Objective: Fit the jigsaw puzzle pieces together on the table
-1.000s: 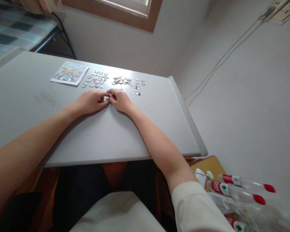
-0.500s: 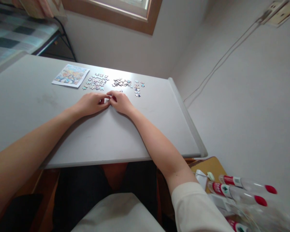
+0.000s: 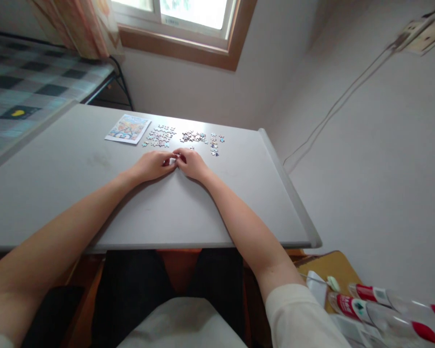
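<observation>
My left hand (image 3: pixel 154 165) and my right hand (image 3: pixel 191 163) meet at the fingertips over the white table (image 3: pixel 159 217). Both are pinched closed around something small, probably puzzle pieces, mostly hidden by the fingers. Just beyond them lie a cluster of joined or closely laid puzzle pieces (image 3: pixel 161 137), a darker heap of loose pieces (image 3: pixel 193 137) and a narrow column of pieces (image 3: pixel 214 145). A printed picture sheet (image 3: pixel 128 129) rests flat to the left of the pieces.
Plastic bottles with red caps (image 3: pixel 377 311) lie on a wooden stool (image 3: pixel 342 263) at the lower right. A checked bed (image 3: pixel 39 82) stands at the far left, near a curtain (image 3: pixel 83 29). A cable runs down the right wall from a socket (image 3: pixel 416 38).
The camera view has shifted, so the table and hands appear lower and further right. Both hands keep the same closed pose, fingertips together.
</observation>
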The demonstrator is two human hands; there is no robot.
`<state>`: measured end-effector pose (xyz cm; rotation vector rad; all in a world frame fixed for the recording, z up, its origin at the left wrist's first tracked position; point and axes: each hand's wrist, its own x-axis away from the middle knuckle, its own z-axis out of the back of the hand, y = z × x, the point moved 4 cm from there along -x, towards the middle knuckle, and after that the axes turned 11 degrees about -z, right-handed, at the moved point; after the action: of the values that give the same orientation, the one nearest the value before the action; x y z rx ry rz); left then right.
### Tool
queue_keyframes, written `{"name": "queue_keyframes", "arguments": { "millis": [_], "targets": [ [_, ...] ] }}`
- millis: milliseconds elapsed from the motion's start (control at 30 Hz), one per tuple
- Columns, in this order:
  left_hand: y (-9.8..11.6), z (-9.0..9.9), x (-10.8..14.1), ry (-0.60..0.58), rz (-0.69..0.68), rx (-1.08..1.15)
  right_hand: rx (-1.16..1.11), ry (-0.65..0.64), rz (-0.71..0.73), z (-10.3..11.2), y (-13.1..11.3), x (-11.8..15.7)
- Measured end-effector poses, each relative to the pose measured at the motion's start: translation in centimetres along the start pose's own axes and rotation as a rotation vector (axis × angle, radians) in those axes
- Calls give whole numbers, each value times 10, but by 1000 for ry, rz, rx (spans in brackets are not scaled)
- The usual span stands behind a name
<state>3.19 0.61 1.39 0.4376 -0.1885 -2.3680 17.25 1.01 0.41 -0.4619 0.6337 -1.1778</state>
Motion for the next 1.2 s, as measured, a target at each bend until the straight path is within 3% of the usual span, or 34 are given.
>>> {"name": "queue_keyframes", "arguments": {
  "millis": [567, 833, 1200],
  "targets": [
    [0, 1, 0, 43, 7, 51, -109, 25, -26, 4, 1, 0],
    [-9, -3, 1, 67, 56, 198, -132, 135, -47, 14, 13, -2],
    [-9, 0, 1, 83, 72, 282, -225, 172, -87, 15, 21, -3]
  ]
}}
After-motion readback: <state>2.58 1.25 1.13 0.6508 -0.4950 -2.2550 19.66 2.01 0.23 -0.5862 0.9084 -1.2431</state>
